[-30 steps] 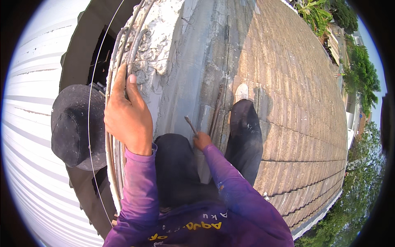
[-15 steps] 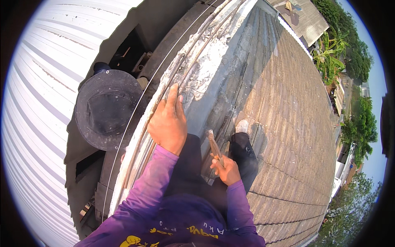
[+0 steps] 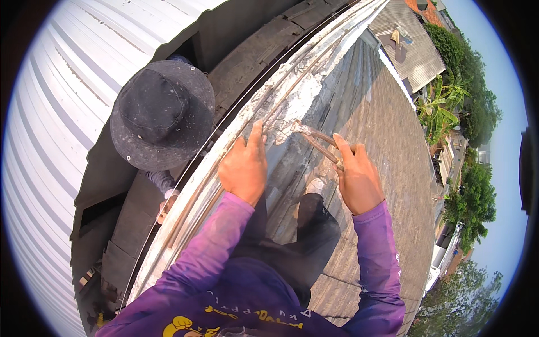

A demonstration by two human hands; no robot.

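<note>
Thin brown steel rods (image 3: 192, 212) run along a rough, whitish mortar edge (image 3: 292, 104) of the roof. My left hand (image 3: 245, 171) rests at these rods, its index finger stretched along them and the other fingers curled; whatever it pinches is hidden. Metal pincers (image 3: 303, 129) are gripped in my right hand (image 3: 359, 177) by their handles, which stand apart. The jaws of the pincers reach the mortar, just right of my left fingertips. Across the edge, a person in a dark brimmed hat (image 3: 160, 112) has a hand (image 3: 167, 208) by the edge's outer side.
A tiled roof (image 3: 387, 185) slopes down to the right under my bent leg (image 3: 317, 224). At the left lies a white corrugated metal roof (image 3: 50, 168) with a dark gap beside it. A thin cable (image 3: 147, 238) follows the edge. Trees (image 3: 469, 202) and other roofs stand beyond.
My right hand has risen forward with the pincers, bringing their jaws to the mortar near my left hand. My left hand has shifted slightly right. The other person's hat has moved up in view, showing a hand.
</note>
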